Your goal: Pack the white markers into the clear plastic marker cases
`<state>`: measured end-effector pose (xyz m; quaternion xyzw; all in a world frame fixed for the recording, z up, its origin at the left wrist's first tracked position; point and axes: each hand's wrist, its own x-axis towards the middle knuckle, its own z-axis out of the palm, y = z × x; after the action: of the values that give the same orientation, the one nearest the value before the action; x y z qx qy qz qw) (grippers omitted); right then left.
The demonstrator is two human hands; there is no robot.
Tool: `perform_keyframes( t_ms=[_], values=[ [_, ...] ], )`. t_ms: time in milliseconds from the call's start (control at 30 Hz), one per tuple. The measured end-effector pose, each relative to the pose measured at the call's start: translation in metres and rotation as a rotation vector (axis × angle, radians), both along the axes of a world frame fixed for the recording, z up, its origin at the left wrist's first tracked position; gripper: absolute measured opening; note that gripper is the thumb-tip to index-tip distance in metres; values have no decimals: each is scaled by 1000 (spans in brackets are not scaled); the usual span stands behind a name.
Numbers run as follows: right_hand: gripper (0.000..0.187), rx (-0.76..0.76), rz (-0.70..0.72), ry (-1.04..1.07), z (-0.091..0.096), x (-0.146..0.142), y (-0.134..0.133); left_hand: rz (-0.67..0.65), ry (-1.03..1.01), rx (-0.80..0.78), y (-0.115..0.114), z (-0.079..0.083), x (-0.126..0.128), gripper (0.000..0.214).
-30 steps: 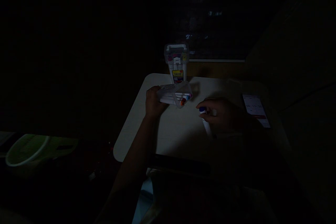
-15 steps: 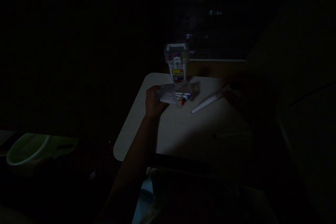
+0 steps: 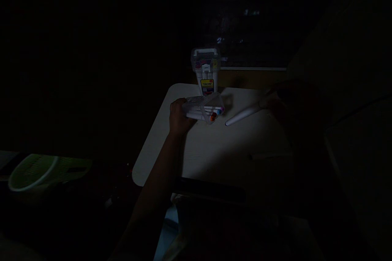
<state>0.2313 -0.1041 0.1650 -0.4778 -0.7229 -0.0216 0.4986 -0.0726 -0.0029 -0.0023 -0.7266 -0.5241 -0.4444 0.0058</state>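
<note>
My left hand (image 3: 177, 119) is closed around a clear plastic marker case (image 3: 196, 102) tipped on its side, its open end facing right. Several white markers (image 3: 197, 116) with coloured ends, orange, red, blue and purple, lie in it. To the right, in deep shadow, my right hand (image 3: 275, 102) grips a white marker (image 3: 241, 116), whose far end points down-left toward the case mouth, a little apart from it. Another marker (image 3: 271, 155) lies on the shaded part of the table below that hand. The fingers of my right hand are barely visible.
A lidded clear box of markers (image 3: 206, 71) with a yellow label stands upright behind the case. Beneath is a pale table (image 3: 153, 147) with rounded corners. At the lower left sits a green basket (image 3: 32, 171) with a white rim. The surroundings are very dark.
The white marker in my right hand has moved slightly up, its tip now a bit higher and farther right. My left hand and the case have stayed nearly still.
</note>
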Motion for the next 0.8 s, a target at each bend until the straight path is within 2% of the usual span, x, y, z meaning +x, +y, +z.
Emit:
perform_keyframes(
  t_ms=[633, 800],
  values=[
    [15, 38, -69, -37, -1, -1, 1, 23, 21, -7, 0, -1, 0, 70],
    [15, 50, -69, -61, -1, -2, 1, -6, 5, -1, 1, -2, -1, 68]
  ],
)
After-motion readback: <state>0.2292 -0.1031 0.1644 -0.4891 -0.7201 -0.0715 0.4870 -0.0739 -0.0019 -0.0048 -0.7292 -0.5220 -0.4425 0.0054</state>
